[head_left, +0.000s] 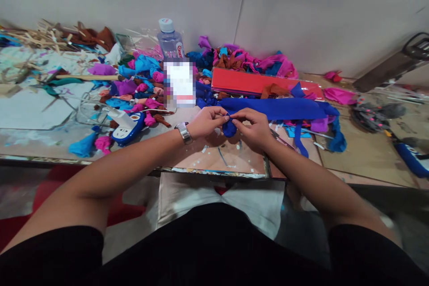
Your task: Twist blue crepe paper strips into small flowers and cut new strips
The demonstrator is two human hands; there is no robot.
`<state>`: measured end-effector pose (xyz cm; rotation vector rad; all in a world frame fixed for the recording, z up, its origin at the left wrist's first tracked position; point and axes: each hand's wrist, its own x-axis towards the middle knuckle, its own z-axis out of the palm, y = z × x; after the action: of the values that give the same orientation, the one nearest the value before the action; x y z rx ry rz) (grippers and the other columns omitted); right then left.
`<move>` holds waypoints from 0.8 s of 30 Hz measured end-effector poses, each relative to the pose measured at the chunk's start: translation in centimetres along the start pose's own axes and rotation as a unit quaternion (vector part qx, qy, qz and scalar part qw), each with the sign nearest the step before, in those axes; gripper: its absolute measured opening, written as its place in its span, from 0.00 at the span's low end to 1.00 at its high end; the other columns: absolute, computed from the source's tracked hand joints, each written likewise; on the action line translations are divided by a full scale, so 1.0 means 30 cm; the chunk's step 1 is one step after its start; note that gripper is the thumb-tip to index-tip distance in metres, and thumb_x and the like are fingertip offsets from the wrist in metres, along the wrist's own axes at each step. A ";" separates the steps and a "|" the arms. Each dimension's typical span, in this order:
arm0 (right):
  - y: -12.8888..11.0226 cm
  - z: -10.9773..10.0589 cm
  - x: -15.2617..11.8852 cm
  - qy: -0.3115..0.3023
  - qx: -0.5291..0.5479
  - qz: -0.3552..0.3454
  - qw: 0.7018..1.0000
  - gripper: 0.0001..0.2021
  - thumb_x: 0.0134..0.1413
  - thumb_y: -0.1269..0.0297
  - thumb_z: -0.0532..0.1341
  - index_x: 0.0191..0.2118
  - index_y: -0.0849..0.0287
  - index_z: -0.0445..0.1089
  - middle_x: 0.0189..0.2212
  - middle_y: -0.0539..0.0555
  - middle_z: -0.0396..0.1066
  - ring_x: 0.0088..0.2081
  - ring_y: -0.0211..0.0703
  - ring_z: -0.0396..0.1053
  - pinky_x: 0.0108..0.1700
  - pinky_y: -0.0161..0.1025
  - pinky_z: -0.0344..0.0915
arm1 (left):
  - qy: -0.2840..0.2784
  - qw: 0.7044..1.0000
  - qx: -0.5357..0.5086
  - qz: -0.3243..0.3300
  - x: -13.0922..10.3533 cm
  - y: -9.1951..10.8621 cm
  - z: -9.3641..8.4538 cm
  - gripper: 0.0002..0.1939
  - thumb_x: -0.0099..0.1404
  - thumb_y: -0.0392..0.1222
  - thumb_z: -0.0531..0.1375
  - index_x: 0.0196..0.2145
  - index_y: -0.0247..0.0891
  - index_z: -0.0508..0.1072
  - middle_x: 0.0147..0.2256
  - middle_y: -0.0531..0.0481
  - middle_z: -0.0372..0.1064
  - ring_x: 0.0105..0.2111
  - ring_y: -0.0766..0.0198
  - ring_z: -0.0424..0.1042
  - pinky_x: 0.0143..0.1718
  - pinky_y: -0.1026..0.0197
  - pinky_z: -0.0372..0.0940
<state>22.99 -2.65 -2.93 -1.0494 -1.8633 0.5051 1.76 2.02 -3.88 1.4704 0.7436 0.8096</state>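
A small dark-blue bundle [229, 129], crumpled like crepe paper or cloth, hangs between my hands above the front of the table. My left hand [205, 124], below a metal wristwatch [183, 132], pinches its top with thumb and forefinger. From the other side, my right hand [251, 127] is closed on the same bundle with its fingertips. Just behind the right hand lies a long flat strip of blue material [284, 108]. Several crumpled pink, blue and brown pieces [147, 98] are heaped beyond my left forearm.
A clear bottle [170, 44] with a white cap stands behind a blurred-out upright rectangle [181, 82]. Beside them lies a red flat packet [264, 81]. A blue-and-white power socket [129, 128] with a cable is at left; wooden sticks [43, 38] pile up at the back left.
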 end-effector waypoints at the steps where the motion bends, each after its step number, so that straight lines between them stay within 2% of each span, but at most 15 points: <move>1: 0.002 -0.002 0.001 0.000 -0.005 -0.012 1.000 0.08 0.65 0.58 0.66 0.43 0.52 0.83 0.40 0.55 0.81 0.41 0.47 0.77 0.45 0.44 0.73 | 0.001 1.000 -0.008 -0.005 0.000 0.001 0.001 0.19 0.62 0.54 0.72 0.36 0.34 0.75 0.28 0.51 0.74 0.27 0.69 0.72 0.31 0.66 0.67; 6: 0.016 -0.001 0.001 0.019 -0.029 -0.049 0.998 0.09 0.67 0.59 0.65 0.45 0.50 0.84 0.39 0.54 0.81 0.40 0.45 0.77 0.45 0.43 0.73 | -0.001 0.999 -0.041 -0.017 -0.001 0.009 0.006 0.18 0.62 0.52 0.72 0.36 0.33 0.75 0.29 0.52 0.75 0.27 0.70 0.73 0.34 0.65 0.70; 14: 0.013 -0.003 0.000 0.015 -0.039 -0.042 0.998 0.10 0.66 0.57 0.66 0.48 0.48 0.84 0.39 0.54 0.80 0.40 0.45 0.76 0.44 0.44 0.74 | 0.009 0.998 -0.054 -0.026 0.000 0.011 0.010 0.15 0.62 0.47 0.72 0.37 0.34 0.75 0.29 0.52 0.75 0.27 0.71 0.73 0.33 0.66 0.69; 18: 0.001 -0.006 0.002 0.018 -0.024 -0.023 0.999 0.09 0.65 0.58 0.67 0.46 0.50 0.84 0.38 0.55 0.80 0.38 0.45 0.75 0.41 0.43 0.73 | 0.007 0.998 -0.064 -0.026 0.002 0.009 0.010 0.15 0.63 0.47 0.71 0.35 0.34 0.74 0.29 0.53 0.74 0.27 0.71 0.72 0.33 0.66 0.68; 24: 0.000 0.001 0.001 0.027 -0.011 0.026 0.999 0.09 0.63 0.55 0.68 0.42 0.52 0.82 0.37 0.54 0.80 0.36 0.45 0.75 0.38 0.42 0.72 | -0.005 0.999 -0.017 -0.028 -0.003 0.008 0.010 0.19 0.61 0.53 0.71 0.37 0.34 0.75 0.29 0.52 0.75 0.27 0.69 0.72 0.32 0.64 0.67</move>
<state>22.97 -2.64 -2.93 -1.1186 -1.8020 0.4818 1.96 1.77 -3.65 1.4160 0.7558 0.7688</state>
